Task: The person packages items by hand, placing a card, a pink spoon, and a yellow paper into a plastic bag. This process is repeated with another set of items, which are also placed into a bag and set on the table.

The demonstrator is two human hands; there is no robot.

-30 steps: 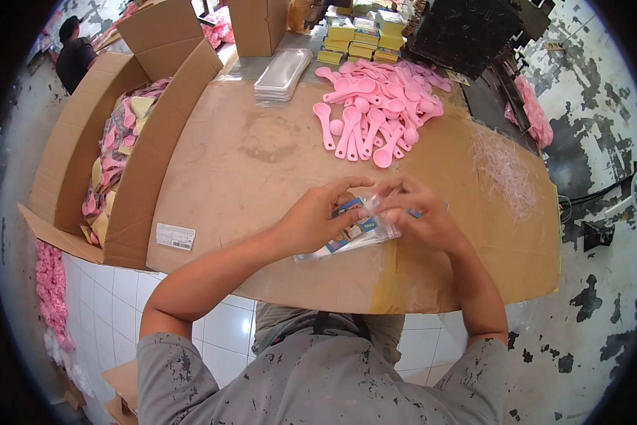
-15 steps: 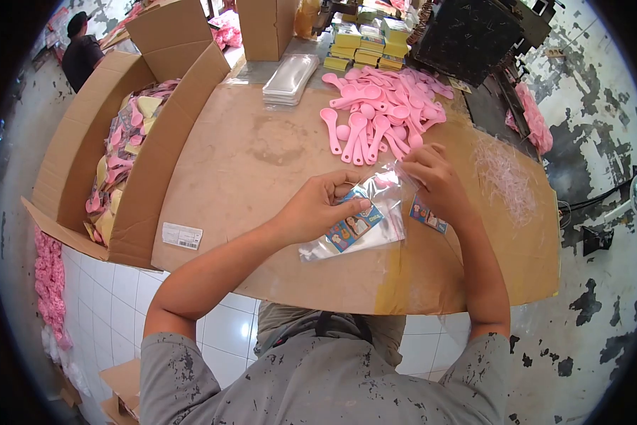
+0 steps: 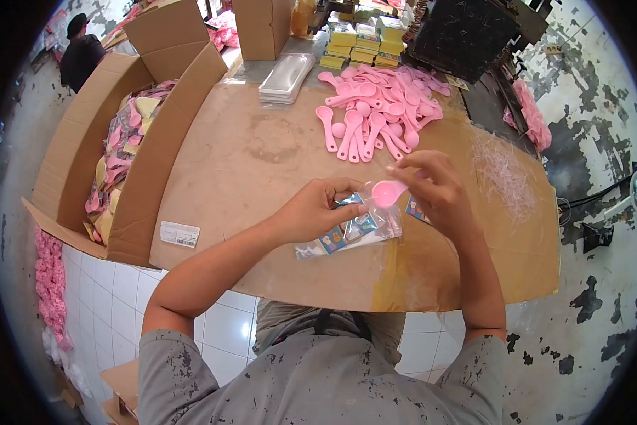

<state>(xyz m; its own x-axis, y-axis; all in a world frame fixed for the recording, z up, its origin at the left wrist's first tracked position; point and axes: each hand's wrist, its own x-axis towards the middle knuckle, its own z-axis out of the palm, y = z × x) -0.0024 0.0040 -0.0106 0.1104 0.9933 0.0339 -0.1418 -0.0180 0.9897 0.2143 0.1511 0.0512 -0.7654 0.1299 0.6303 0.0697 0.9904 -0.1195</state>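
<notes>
My left hand (image 3: 324, 205) pinches a clear plastic bag (image 3: 388, 228) with a printed blue card (image 3: 350, 230) in or under it; the layers are hard to tell apart. Between the fingers of my right hand (image 3: 435, 188) is a pink measuring spoon (image 3: 386, 193), its round bowl pointing left at the bag's opening. Another blue card (image 3: 415, 209) lies on the table, partly hidden beneath my right hand. Beyond both hands spreads a pile of pink spoons (image 3: 382, 106).
An open carton (image 3: 131, 212) at left holds bagged spoons (image 3: 123, 149). Stacked clear bags (image 3: 287, 78), card stacks (image 3: 364, 44) and a dark machine (image 3: 463, 35) stand at the back. Plastic scraps (image 3: 506, 180) lie right. Another person (image 3: 81, 57) is at far left.
A pink spoon now shows in my right hand, which has turned toward the bag's opening. My left hand has stayed almost in place, still pinching the bag.
</notes>
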